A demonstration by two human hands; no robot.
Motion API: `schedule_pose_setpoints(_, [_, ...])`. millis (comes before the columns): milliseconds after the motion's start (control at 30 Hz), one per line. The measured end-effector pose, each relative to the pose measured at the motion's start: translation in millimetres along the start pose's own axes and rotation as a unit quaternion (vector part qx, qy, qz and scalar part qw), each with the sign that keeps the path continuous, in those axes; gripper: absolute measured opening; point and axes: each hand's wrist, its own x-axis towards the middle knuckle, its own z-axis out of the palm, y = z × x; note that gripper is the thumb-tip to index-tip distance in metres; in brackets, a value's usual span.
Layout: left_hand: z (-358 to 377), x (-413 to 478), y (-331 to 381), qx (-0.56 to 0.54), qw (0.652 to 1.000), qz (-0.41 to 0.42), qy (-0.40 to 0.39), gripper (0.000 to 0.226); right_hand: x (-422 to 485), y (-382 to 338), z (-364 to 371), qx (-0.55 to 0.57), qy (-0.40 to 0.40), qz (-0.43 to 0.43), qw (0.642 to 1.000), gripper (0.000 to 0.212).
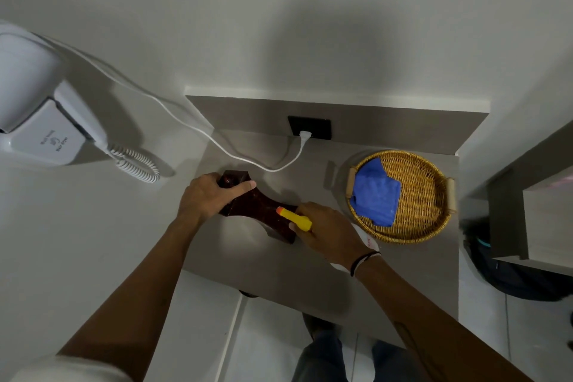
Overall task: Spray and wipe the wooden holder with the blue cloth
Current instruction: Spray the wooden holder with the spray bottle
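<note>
A dark brown wooden holder lies on the grey counter. My left hand grips its far end, thumb across the top. My right hand holds a spray bottle with a yellow head and orange nozzle, pointed left at the holder from very close; the white bottle body is mostly hidden under my palm. The blue cloth lies crumpled in a round wicker basket to the right, apart from both hands.
A white wall-mounted hair dryer with a coiled cord hangs at the left; its white cable runs to a black socket behind the holder. A grey cabinet stands at the right. The counter's front edge is near my forearms.
</note>
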Motion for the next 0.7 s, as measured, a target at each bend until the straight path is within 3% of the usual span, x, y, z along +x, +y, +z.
schedule_pose_setpoints(100, [4.9, -3.3, 3.7, -0.001, 1.000, 0.028, 0.003, 0.099, -3.3, 5.3, 0.0, 0.002, 0.014, -0.002, 1.000, 0.028])
schedule_pose_setpoints(233, [21.1, -16.3, 11.9, 0.060, 0.992, 0.106, 0.022, 0.068, -8.7, 14.7, -1.6, 0.034, 0.020, 0.002, 0.999, 0.026])
schedule_pose_setpoints(367, [32.2, -34.6, 24.0, 0.154, 0.979, 0.124, 0.053, 0.092, -13.9, 25.8, -3.7, 0.044, 0.024, 0.015, 0.999, 0.023])
schedule_pose_setpoints(567, [40.1, -29.9, 47.0, 0.156, 0.987, 0.024, 0.028, 0.113, -14.5, 29.8, -10.9, 0.048, 0.037, 0.015, 0.998, 0.015])
schedule_pose_setpoints(700, [46.5, -24.1, 57.8, 0.178, 0.982, 0.029, 0.051, 0.123, -11.8, 28.1, -17.7, 0.049, 0.046, 0.017, 0.998, 0.016])
